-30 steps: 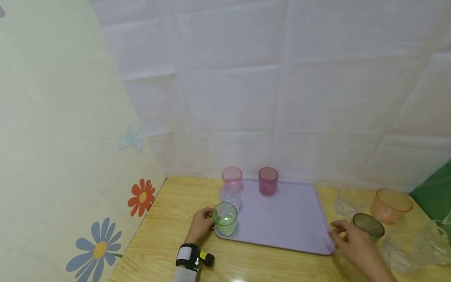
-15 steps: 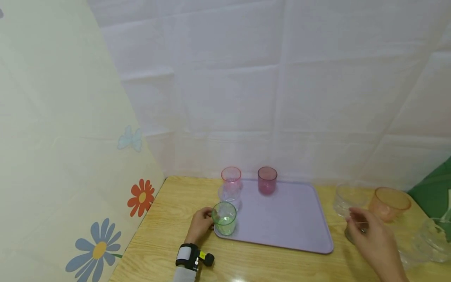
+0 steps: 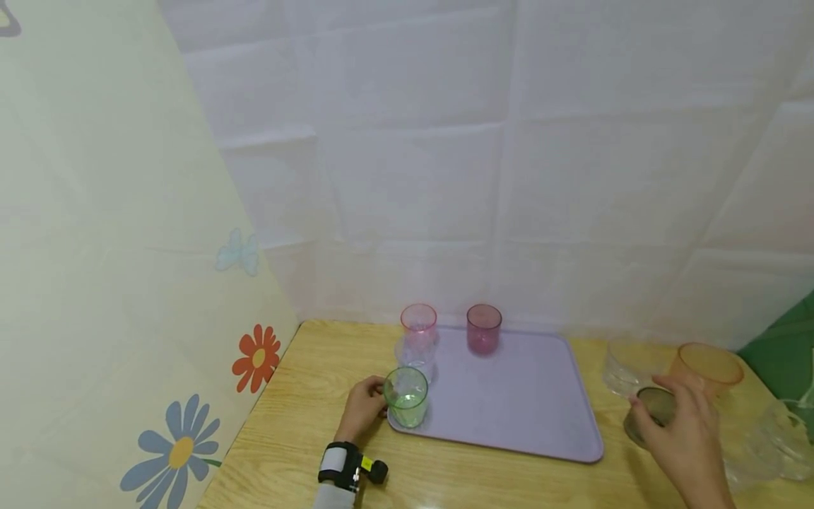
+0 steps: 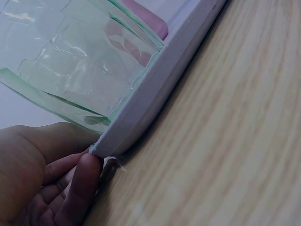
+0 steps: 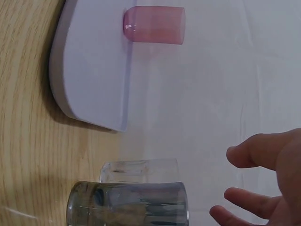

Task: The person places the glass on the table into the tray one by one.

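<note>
My left hand (image 3: 364, 408) pinches the rim of the lilac tray (image 3: 509, 396) at its front left corner; the left wrist view has the thumb and a finger on that rim (image 4: 136, 110). Close beside it on the tray stands a green cup (image 3: 405, 406). Behind that are a clear cup (image 3: 416, 362) and a pink-rimmed cup (image 3: 419, 322), with a magenta cup (image 3: 484, 332) at the back edge. Over a dark grey cup (image 3: 655, 410) hovers my right hand (image 3: 685, 428), thumb and fingers apart. In the right wrist view its fingertips are spread above the rim of that cup (image 5: 136, 205).
Around the dark cup on the wooden table stand a clear bowl-like cup (image 3: 626, 367), a wide orange cup (image 3: 707, 371) and clear glassware (image 3: 779, 438) at the far right. A white sheet (image 3: 509, 177) hangs behind; a flowered wall covering (image 3: 127, 247) is at left.
The right hand has gone from the tray's right edge rightward to above the dark cup, and its thumb and fingers have spread over it. The left hand stays at the tray corner.
</note>
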`<action>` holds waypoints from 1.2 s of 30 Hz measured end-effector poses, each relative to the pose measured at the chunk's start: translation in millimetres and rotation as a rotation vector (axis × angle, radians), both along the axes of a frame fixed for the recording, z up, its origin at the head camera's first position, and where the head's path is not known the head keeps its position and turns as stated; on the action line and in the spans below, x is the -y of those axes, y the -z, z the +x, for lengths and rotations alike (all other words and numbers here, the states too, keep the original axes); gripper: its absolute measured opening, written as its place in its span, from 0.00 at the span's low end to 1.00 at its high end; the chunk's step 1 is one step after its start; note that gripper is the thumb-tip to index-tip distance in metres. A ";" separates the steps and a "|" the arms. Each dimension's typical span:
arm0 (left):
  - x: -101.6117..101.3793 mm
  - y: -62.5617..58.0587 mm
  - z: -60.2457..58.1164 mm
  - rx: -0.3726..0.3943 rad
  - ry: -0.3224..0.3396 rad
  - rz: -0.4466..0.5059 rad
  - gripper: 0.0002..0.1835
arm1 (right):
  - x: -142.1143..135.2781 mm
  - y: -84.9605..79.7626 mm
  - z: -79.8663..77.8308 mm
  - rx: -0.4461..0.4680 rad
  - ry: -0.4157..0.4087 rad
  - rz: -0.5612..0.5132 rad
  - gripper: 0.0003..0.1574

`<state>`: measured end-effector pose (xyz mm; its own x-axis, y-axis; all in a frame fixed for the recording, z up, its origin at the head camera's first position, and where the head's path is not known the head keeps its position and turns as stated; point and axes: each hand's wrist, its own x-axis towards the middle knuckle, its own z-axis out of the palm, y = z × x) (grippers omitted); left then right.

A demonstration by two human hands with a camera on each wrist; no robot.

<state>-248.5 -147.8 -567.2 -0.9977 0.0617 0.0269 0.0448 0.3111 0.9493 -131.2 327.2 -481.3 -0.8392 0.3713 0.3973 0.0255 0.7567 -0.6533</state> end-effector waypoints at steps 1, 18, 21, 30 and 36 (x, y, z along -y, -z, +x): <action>-0.1 0.0 0.1 0.002 -0.001 0.000 0.14 | -0.9 1.3 -0.5 0.012 -0.001 -0.005 0.33; -1.6 0.0 -0.1 0.010 -0.012 0.008 0.13 | -3.1 12.9 -3.1 0.047 -0.007 0.028 0.33; -1.6 0.4 -0.6 0.007 -0.012 0.004 0.13 | -4.2 15.4 -4.0 0.003 -0.020 0.062 0.33; -3.2 -1.8 1.4 0.007 -0.015 0.013 0.13 | -7.0 20.6 -8.2 0.050 -0.058 0.188 0.38; -2.3 -1.8 2.6 0.004 -0.015 0.017 0.13 | -3.2 20.9 -9.5 0.098 -0.037 0.244 0.42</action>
